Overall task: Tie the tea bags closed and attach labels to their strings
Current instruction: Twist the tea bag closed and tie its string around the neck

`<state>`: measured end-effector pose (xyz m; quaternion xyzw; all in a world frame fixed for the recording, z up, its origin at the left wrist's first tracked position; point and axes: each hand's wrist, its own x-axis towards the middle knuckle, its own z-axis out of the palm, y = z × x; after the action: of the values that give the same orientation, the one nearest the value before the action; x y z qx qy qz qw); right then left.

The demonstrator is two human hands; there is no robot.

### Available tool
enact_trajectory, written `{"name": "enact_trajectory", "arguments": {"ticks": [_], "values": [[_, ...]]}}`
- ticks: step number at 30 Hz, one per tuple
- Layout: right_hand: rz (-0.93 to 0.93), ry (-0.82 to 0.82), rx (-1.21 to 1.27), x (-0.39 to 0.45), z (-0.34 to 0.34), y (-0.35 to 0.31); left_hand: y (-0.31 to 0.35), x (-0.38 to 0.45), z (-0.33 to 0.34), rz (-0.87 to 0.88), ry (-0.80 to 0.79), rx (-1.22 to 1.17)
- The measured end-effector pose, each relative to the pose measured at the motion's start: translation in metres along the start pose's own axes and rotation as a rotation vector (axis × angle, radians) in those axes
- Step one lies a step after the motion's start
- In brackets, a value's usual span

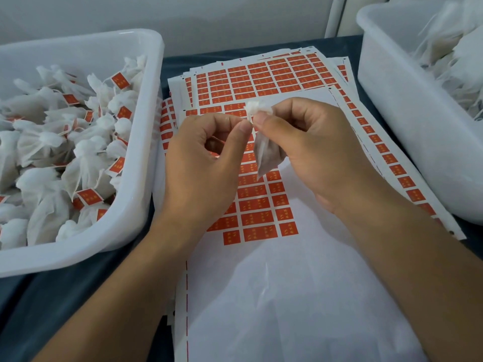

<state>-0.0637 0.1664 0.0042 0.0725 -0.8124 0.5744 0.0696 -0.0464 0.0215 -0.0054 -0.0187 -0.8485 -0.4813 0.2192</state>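
Head view: right hand (308, 152) grip pinches tea bag (265, 155) at its gathered neck, above label sheets (261, 74) mid-tabletop. Left hand (209, 155) grip pinches at the neck, string presumably. Cinch tight, keep neck bunched, then label.

No writing can be read here. The orange-red labels (258, 232) on the sticker sheets (271, 77) lying on the surface each carry a few small yellow marks that look like characters, but they are too small and blurred to make out. The same yellow marks sit on the orange-red tags (90, 196) tied to the finished tea bags in the left tub (146, 158), equally unreadable.
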Motion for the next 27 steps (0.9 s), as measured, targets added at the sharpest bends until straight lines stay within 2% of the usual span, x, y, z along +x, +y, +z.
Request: {"name": "enact_trajectory", "arguments": {"ticks": [10, 16, 19, 23, 27], "values": [[0.050, 0.029, 0.040, 0.0006, 0.0014, -0.0020, 0.0009, -0.0040, 0.0026, 0.162, 0.035, 0.124], [0.089, 0.020, 0.083, -0.0004, 0.0019, -0.0050, 0.0069, -0.0037, 0.0033, 0.097, 0.054, 0.015], [0.072, -0.021, 0.102, -0.0009, 0.0016, -0.0048, 0.0076, -0.0036, 0.0035, -0.002, 0.021, -0.130], [-0.037, -0.125, 0.105, -0.0008, -0.0003, -0.0064, 0.0079, -0.0020, -0.0003, -0.100, 0.047, -0.287], [-0.143, -0.227, 0.064, -0.0029, -0.0027, -0.0092, 0.0083, -0.0014, -0.0049, -0.115, 0.127, -0.269]]}}
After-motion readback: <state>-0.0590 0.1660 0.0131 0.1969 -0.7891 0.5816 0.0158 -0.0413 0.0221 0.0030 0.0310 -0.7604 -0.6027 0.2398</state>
